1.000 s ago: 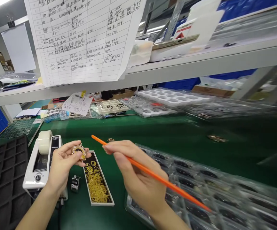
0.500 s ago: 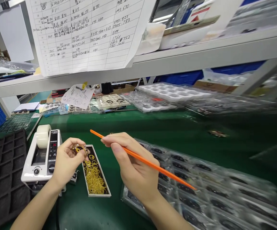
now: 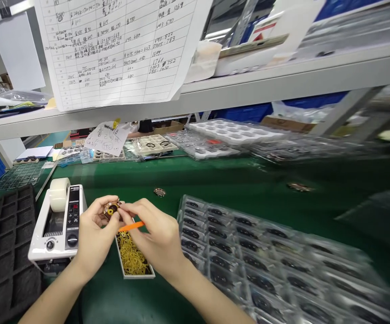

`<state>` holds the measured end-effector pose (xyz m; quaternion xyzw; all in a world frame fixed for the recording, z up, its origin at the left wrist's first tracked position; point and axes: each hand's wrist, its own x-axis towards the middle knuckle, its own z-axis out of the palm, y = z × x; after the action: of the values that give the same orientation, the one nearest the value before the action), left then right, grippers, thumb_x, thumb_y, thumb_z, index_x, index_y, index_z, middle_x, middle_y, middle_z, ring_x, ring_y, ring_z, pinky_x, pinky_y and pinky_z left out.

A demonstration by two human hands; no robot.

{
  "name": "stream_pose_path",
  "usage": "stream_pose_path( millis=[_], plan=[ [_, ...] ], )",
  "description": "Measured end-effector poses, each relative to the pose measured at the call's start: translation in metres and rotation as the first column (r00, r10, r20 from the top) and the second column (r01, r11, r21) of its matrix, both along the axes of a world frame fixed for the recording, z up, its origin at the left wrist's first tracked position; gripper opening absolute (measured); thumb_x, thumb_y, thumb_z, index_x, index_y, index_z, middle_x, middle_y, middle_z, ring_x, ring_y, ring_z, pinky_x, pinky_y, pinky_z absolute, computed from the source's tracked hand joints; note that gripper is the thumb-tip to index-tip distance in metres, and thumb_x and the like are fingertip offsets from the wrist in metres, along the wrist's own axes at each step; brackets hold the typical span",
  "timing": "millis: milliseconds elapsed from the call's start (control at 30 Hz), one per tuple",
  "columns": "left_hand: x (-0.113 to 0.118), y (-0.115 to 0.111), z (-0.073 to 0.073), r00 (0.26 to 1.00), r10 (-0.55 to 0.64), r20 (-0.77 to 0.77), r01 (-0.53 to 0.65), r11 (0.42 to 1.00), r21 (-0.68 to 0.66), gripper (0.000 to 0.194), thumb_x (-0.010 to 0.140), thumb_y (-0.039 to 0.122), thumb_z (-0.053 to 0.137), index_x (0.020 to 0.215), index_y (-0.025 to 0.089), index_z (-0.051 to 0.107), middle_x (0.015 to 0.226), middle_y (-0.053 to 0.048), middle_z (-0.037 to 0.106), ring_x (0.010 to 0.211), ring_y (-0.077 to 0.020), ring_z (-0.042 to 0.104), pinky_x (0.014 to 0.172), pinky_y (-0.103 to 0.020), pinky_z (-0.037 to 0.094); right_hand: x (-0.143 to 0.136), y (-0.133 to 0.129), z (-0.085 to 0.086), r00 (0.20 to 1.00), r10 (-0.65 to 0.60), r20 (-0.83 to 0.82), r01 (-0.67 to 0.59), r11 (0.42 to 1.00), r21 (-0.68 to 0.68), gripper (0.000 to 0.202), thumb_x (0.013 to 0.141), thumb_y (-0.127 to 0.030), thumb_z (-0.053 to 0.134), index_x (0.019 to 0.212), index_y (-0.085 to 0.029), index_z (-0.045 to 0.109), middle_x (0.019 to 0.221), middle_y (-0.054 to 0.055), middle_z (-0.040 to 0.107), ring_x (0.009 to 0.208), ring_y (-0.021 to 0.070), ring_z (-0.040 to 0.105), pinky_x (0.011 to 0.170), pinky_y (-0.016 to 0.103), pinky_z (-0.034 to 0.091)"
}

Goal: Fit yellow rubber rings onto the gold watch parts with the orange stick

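Note:
My left hand [image 3: 95, 231] is closed on a small round gold-rimmed watch part [image 3: 110, 209], dark inside with a yellow patch, held above the far end of a shallow white box. My right hand [image 3: 159, 238] has its thumb and forefinger at the right edge of that watch part. An orange stick [image 3: 131, 226] is tucked in the same hand; most of its length is hidden by the fingers. Below both hands, the box [image 3: 123, 271] holds a heap of thin yellow rings [image 3: 132, 256].
A white tape dispenser [image 3: 60, 225] and a black compartment tray [image 3: 6, 252] stand at left. Clear trays of dark parts [image 3: 249, 252] spread at right. Two loose round parts lie farther back, one at centre [image 3: 159, 192]. A shelf [image 3: 249, 85] with a hanging written sheet [image 3: 114, 54] crosses above.
My right hand has moved left and down to the watch part. The long orange stick, pointing left before, now shows only a short piece. My left hand stays around the watch part.

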<state>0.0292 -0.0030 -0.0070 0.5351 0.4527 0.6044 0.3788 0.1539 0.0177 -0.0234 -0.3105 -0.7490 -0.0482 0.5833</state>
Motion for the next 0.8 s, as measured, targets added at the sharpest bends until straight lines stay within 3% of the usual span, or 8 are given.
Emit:
stream_pose_path(
  millis=[167, 400, 467, 533, 633, 800],
  plan=[
    [0.001, -0.005, -0.011, 0.983, 0.051, -0.174, -0.037, 0.996, 0.085, 0.038, 0.077, 0.011, 0.060, 0.113, 0.022, 0.066, 0.112, -0.005, 0.072, 0.102, -0.0197, 0.068, 0.081, -0.025, 0.056, 0.000, 0.002, -0.002, 0.998, 0.019, -0.054, -0.024, 0.995, -0.098, 0.010, 0.089, -0.012, 0.054, 0.086, -0.018, 0.062, 0.073, 0.003, 0.066, 0.061, 0.0129, 0.061, 0.051, 0.022, 0.046],
    [0.006, -0.007, -0.018, 0.947, 0.085, -0.311, -0.026, 0.982, 0.188, 0.035, 0.084, 0.013, 0.055, 0.117, 0.021, 0.064, 0.116, -0.006, 0.071, 0.100, -0.0198, 0.070, 0.087, -0.028, 0.056, 0.001, 0.003, 0.005, 0.964, 0.140, -0.224, -0.203, 0.935, -0.290, 0.013, 0.079, -0.014, 0.054, 0.067, -0.019, 0.056, 0.061, -0.003, 0.052, 0.051, 0.0082, 0.044, 0.045, 0.020, 0.034],
    [0.005, -0.003, -0.020, 0.949, 0.093, -0.302, -0.041, 0.984, 0.174, 0.035, 0.084, 0.014, 0.055, 0.117, 0.020, 0.064, 0.119, -0.007, 0.070, 0.103, -0.0201, 0.069, 0.087, -0.028, 0.056, 0.002, 0.005, 0.008, 0.934, 0.194, -0.300, -0.304, 0.873, -0.382, 0.013, 0.076, -0.018, 0.054, 0.063, -0.019, 0.053, 0.057, -0.004, 0.048, 0.048, 0.0074, 0.037, 0.044, 0.020, 0.030],
    [0.003, 0.004, -0.022, 0.952, 0.105, -0.289, -0.061, 0.986, 0.156, 0.036, 0.083, 0.013, 0.055, 0.118, 0.019, 0.063, 0.122, -0.007, 0.068, 0.105, -0.0205, 0.068, 0.089, -0.028, 0.056, 0.004, 0.008, 0.011, 0.898, 0.243, -0.367, -0.409, 0.770, -0.490, 0.014, 0.074, -0.023, 0.054, 0.061, -0.019, 0.052, 0.054, -0.005, 0.044, 0.047, 0.0069, 0.031, 0.043, 0.020, 0.028],
    [-0.004, 0.014, -0.024, 0.960, 0.104, -0.259, -0.078, 0.991, 0.111, 0.039, 0.081, 0.011, 0.055, 0.119, 0.019, 0.062, 0.121, -0.008, 0.068, 0.104, -0.0204, 0.068, 0.091, -0.030, 0.055, 0.012, 0.014, 0.015, 0.869, 0.261, -0.420, -0.478, 0.660, -0.579, 0.017, 0.071, -0.030, 0.056, 0.060, -0.019, 0.051, 0.050, -0.007, 0.036, 0.046, 0.0070, 0.028, 0.043, 0.021, 0.026],
    [-0.009, 0.017, -0.019, 0.983, 0.078, -0.167, -0.067, 0.995, 0.069, 0.038, 0.081, 0.011, 0.055, 0.118, 0.020, 0.061, 0.117, -0.007, 0.068, 0.106, -0.0211, 0.068, 0.092, -0.032, 0.055, 0.019, 0.020, 0.018, 0.886, 0.187, -0.424, -0.425, 0.692, -0.584, 0.019, 0.072, -0.033, 0.061, 0.064, -0.017, 0.058, 0.051, -0.006, 0.038, 0.046, 0.0070, 0.028, 0.043, 0.021, 0.025]
  ],
)
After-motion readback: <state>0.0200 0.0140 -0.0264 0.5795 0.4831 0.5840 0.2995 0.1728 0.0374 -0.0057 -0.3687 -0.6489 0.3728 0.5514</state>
